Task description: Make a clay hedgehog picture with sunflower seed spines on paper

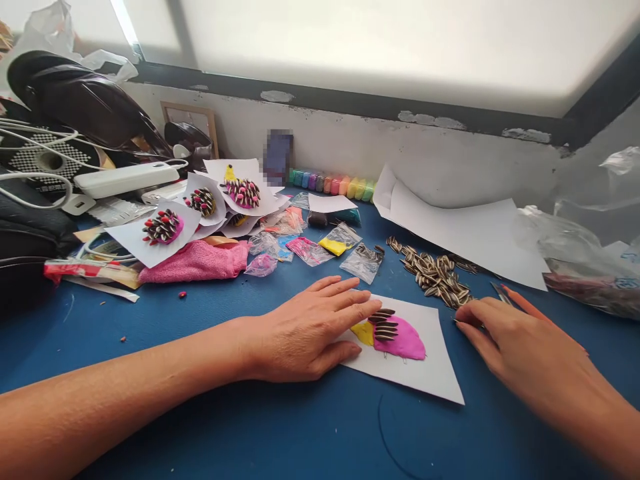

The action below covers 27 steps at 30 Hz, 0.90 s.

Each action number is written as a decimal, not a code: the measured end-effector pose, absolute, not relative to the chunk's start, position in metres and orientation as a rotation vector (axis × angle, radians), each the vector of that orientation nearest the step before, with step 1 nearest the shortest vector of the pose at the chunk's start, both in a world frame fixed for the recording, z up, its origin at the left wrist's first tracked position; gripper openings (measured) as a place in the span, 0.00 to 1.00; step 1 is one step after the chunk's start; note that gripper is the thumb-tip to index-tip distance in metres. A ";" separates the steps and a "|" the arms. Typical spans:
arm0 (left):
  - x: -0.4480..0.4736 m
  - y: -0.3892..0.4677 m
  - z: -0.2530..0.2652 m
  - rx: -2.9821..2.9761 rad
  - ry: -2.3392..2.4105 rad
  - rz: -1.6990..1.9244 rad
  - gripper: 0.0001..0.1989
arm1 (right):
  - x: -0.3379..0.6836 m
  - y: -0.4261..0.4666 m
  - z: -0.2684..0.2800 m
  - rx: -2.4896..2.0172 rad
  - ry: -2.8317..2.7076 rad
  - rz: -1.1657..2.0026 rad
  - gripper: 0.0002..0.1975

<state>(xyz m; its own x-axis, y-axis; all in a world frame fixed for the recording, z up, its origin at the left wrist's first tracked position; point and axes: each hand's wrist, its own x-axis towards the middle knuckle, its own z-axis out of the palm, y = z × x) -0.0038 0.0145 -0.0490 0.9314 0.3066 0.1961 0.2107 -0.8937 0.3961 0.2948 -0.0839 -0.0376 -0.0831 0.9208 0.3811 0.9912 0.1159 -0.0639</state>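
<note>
My left hand [313, 327] lies flat with its fingers stretched out, resting on the left part of a white paper sheet [435, 380]. On that sheet is a flat shape of pink clay [407, 340] joined to a yellow clay piece [364, 333]. Several striped sunflower seeds [386, 328] stick in the clay beside my left fingertips. To the right of the sheet, my right hand [515, 333] is closed in a pinch at the near end of a heap of sunflower seeds [440, 277]. What its fingertips hold is too small to make out.
Small bags of clay, one with yellow clay [333, 247], lie behind the sheet. A pink towel [195, 260] and finished seed-covered clay figures [164, 228] on paper sit left. Blank paper [465, 223] stands behind the seeds. An orange-handled tool [530, 307] lies behind my right hand.
</note>
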 end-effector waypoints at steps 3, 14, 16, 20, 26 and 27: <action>-0.004 0.013 -0.048 2.714 0.366 0.364 0.27 | 0.294 -0.083 -0.033 -2.017 -2.127 -0.302 0.10; -0.004 0.014 -0.049 2.712 0.318 0.438 0.26 | 0.249 -0.099 -0.015 -1.513 -2.226 0.161 0.05; -0.004 0.015 -0.049 2.682 0.315 0.472 0.27 | 0.239 -0.101 -0.020 -1.463 -2.229 0.169 0.05; -0.003 0.015 -0.047 2.666 0.311 0.530 0.21 | 0.225 -0.103 -0.031 -1.405 -2.239 0.096 0.08; -0.002 0.013 -0.044 2.720 0.350 0.548 0.13 | 0.219 -0.106 -0.037 -1.391 -2.265 0.031 0.10; -0.002 0.012 -0.043 2.736 0.354 0.536 0.11 | 0.219 -0.106 -0.037 -1.397 -2.273 0.029 0.09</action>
